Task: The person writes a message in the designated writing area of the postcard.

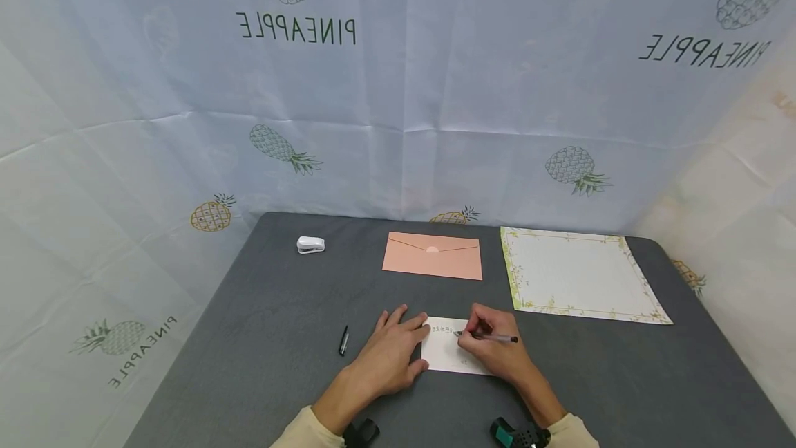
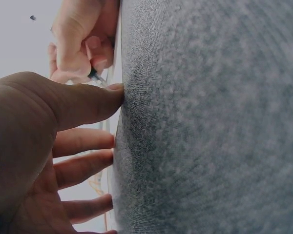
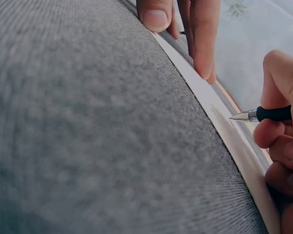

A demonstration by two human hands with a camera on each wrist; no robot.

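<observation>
A small white card (image 1: pixel 444 355) with a line of dark handwriting near its top lies on the grey table. My right hand (image 1: pixel 495 341) pinches a pen (image 1: pixel 506 339) over it; in the right wrist view the metal tip of the pen (image 3: pixel 244 116) is at the card's surface. At the card's left edge, my left hand (image 1: pixel 388 355) lies with fingers spread, its thumb and fingertips touching the edge. The left wrist view shows that thumb (image 2: pixel 88 102) straight. To the left of this hand lies a black pen cap (image 1: pixel 344 341).
Behind the card lies a pink envelope (image 1: pixel 435 265) with its flap side up. A large bordered sheet (image 1: pixel 578 272) is at the back right, and a small white stapler (image 1: pixel 310 245) stands at the back left. A pineapple-print curtain (image 1: pixel 404 88) hangs behind the table (image 1: pixel 261 337).
</observation>
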